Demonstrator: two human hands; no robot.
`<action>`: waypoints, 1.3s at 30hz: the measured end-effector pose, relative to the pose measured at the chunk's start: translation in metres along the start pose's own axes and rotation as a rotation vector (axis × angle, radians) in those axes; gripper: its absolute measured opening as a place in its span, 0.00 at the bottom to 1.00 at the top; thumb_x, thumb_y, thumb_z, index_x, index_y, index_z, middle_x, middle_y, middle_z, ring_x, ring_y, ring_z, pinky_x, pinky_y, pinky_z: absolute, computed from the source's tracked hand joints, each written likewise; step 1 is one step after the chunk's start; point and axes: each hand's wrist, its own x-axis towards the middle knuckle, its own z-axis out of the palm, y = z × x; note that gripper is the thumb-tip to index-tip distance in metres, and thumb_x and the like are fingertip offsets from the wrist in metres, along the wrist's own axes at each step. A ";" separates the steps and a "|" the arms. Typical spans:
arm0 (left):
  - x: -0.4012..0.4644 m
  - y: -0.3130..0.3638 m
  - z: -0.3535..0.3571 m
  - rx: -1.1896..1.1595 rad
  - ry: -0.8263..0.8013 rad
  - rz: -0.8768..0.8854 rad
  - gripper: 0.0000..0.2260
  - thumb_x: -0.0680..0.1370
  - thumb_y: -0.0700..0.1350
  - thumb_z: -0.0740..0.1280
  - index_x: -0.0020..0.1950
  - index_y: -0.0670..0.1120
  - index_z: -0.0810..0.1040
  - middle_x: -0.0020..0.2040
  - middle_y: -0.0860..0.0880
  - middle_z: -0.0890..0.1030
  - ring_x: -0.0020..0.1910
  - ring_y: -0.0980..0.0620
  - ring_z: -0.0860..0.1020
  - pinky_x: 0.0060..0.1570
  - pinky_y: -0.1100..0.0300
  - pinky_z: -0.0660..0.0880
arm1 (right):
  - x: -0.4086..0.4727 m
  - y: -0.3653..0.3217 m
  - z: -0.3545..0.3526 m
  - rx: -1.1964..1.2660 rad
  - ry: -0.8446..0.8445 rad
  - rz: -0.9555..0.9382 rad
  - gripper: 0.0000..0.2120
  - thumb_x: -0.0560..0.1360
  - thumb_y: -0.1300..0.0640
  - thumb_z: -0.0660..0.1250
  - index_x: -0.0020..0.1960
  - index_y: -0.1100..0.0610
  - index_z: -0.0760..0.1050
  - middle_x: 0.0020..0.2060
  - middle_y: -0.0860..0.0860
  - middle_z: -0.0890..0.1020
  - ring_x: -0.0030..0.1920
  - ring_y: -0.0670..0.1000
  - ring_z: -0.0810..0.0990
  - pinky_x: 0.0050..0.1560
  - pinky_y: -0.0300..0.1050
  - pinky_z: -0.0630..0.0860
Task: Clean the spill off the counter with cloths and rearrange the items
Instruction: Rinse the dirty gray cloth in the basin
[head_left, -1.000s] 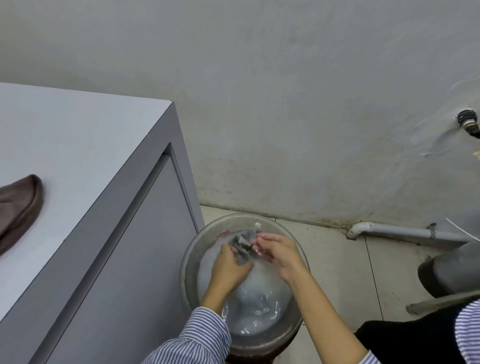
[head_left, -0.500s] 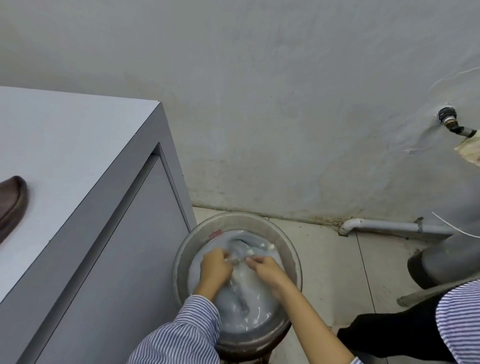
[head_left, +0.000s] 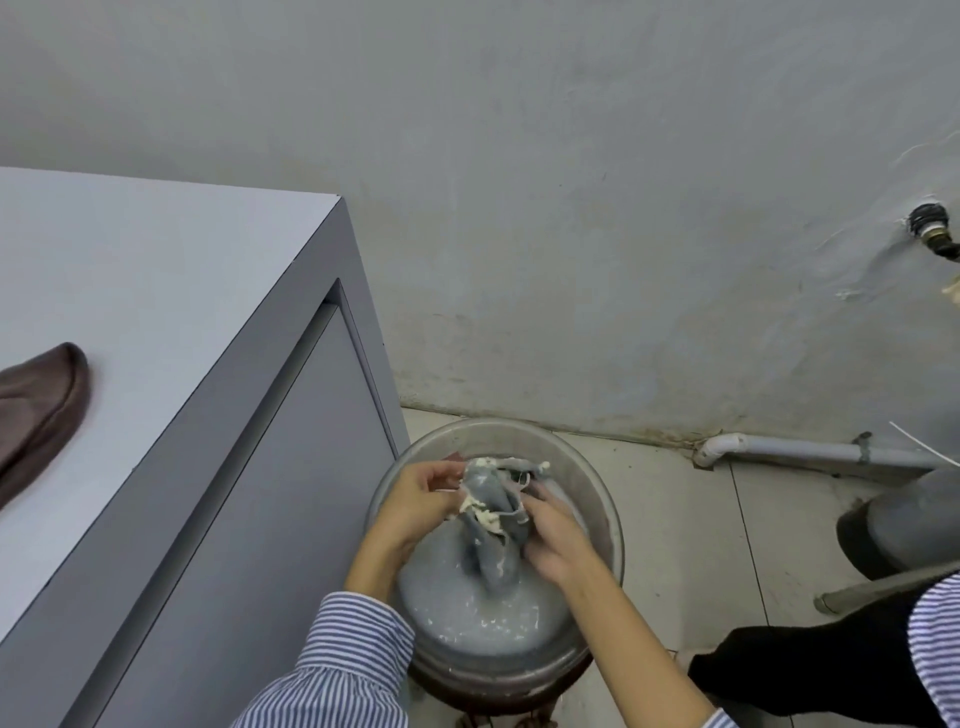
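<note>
Both hands, left hand (head_left: 415, 499) and right hand (head_left: 553, 535), pinch the grey cloth (head_left: 493, 525), now lifted from the murky water of the basin (head_left: 608, 499) where it was submerged a half-second ago: rinsing nears wringing; the counter (head_left: 156, 291) waits.

**No legible text**

Nothing readable anywhere in view: no label, brand, number or sign. Beside the metal basin (head_left: 610, 525), the grey counter (head_left: 156, 291) bare of markings on top and side. Behind the basin, plain wall only. On the striped sleeve (head_left: 353, 654) in front of the basin, pattern only, no lettering.
</note>
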 end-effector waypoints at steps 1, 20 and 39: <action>0.004 -0.005 -0.002 0.097 0.095 0.010 0.16 0.72 0.27 0.65 0.46 0.49 0.79 0.36 0.51 0.80 0.36 0.55 0.78 0.39 0.65 0.78 | 0.000 0.000 -0.002 -0.047 0.033 -0.014 0.15 0.73 0.67 0.67 0.60 0.63 0.74 0.48 0.60 0.83 0.44 0.56 0.82 0.43 0.49 0.81; 0.026 -0.059 0.028 0.813 0.004 0.059 0.13 0.80 0.47 0.56 0.62 0.53 0.75 0.61 0.49 0.79 0.62 0.46 0.74 0.63 0.51 0.67 | -0.003 0.013 -0.001 -1.095 0.512 -0.439 0.06 0.74 0.60 0.67 0.47 0.56 0.82 0.45 0.51 0.85 0.48 0.50 0.81 0.50 0.39 0.72; 0.014 -0.013 0.022 0.398 0.204 0.382 0.08 0.80 0.44 0.60 0.43 0.44 0.74 0.36 0.50 0.76 0.35 0.55 0.73 0.37 0.60 0.67 | -0.011 0.005 0.008 -1.028 0.321 -0.556 0.13 0.73 0.63 0.65 0.49 0.52 0.63 0.44 0.53 0.78 0.43 0.53 0.78 0.38 0.48 0.75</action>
